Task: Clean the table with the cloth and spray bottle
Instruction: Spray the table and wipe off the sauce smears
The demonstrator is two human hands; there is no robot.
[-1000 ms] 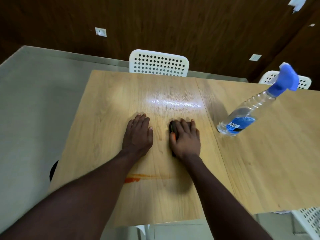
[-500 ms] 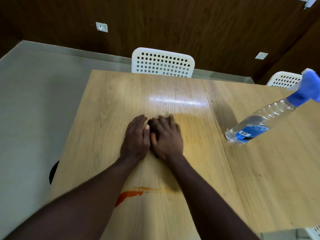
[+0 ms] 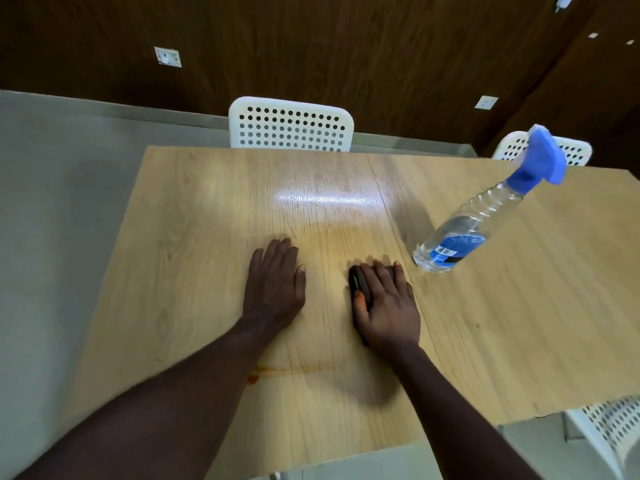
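Here, right hand (image 3: 384, 303) pressed cloth (image 3: 356, 284) flat-fingered, mid-wipe; left hand (image 3: 275, 284) lay released on surface (image 3: 194, 237); stain (image 3: 277, 368) likely next.

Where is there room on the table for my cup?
Free: the table left of the left hand; the strip from the hands to the chair; the right side nearer than the bottle. Crowded: between the bottle and the cloth under the right hand.

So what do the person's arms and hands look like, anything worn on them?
Nothing worn that shows. The left hand and right hand are bare: no gloves, rings or watch. The left forearm and right forearm are bare to the frame edge, no sleeves or bands.
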